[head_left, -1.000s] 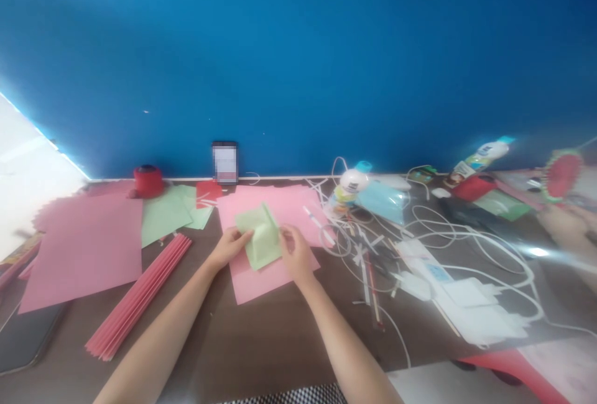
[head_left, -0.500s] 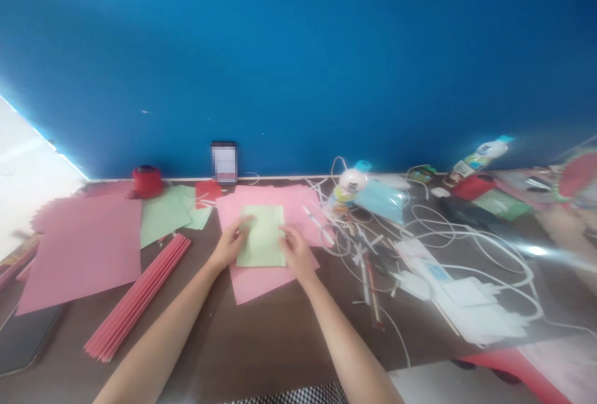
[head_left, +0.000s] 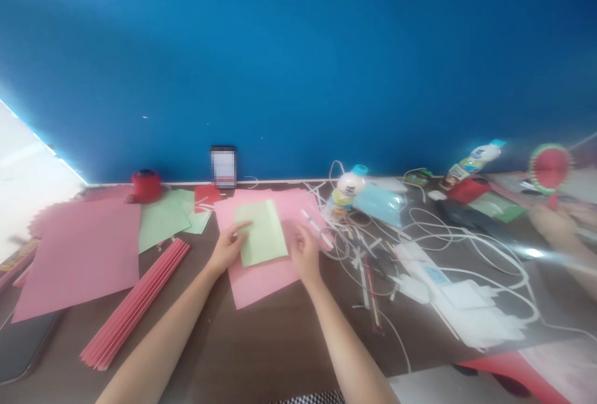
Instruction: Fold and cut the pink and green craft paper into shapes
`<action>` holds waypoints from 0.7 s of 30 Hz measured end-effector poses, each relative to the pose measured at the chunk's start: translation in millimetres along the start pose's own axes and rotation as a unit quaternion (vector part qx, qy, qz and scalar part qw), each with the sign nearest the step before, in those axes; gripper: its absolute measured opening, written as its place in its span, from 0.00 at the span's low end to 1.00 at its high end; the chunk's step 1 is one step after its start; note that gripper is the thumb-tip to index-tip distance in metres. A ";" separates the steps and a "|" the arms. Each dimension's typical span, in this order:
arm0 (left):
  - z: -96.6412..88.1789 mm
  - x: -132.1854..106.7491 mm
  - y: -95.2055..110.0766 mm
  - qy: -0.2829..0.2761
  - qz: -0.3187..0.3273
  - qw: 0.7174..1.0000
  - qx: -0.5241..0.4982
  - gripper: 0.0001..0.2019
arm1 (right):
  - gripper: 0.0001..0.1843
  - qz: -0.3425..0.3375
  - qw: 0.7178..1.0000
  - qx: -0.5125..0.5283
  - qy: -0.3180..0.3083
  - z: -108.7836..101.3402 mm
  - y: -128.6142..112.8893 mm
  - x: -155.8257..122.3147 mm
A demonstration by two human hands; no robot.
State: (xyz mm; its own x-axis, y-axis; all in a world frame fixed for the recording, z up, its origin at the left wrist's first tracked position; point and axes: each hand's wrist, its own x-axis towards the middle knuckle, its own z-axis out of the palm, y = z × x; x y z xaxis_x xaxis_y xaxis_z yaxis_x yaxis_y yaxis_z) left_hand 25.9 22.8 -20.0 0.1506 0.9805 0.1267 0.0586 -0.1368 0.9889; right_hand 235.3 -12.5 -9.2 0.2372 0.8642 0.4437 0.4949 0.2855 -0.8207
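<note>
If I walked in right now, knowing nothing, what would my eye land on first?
Probably the bright blue wall, filling the upper half of the view. Below it, near the middle of the dark table, a pale green sheet lies over pink paper, with the left fingers at its left edge and the right fingers just off its right. At far right, a blurred round red-and-green thing stands out.

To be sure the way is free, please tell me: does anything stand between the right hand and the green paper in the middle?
Nothing visible stands between the right hand and that green paper; only a narrow gap shows, with pink paper beneath. The left hand is at the opposite edge.
</note>
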 end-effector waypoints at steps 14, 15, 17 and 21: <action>-0.7 0.2 2.4 0.037 -0.016 0.999 0.023 0.24 | 0.18 -0.124 0.968 -0.153 -0.156 -13.7 15.1 5.7; -0.6 0.1 3.0 0.038 -0.018 0.999 0.025 0.24 | 0.19 -0.130 0.968 -0.152 -0.153 -13.2 14.7 5.8; -0.1 -0.1 3.9 0.043 -0.021 0.998 0.028 0.24 | 0.19 -0.114 0.967 -0.198 -0.115 -17.1 16.0 7.4; 0.7 -0.6 3.2 0.063 -0.028 0.997 0.021 0.25 | 0.16 -0.009 0.944 -0.330 -0.025 -31.7 20.1 13.0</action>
State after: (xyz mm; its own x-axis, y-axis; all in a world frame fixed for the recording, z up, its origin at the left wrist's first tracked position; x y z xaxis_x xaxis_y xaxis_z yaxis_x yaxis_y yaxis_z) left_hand 26.7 21.6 -17.0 0.0216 0.9964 0.0825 0.1042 -0.0843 0.9910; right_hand 274.9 -8.7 -8.5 0.1926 0.8849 0.4241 0.9153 -0.0062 -0.4027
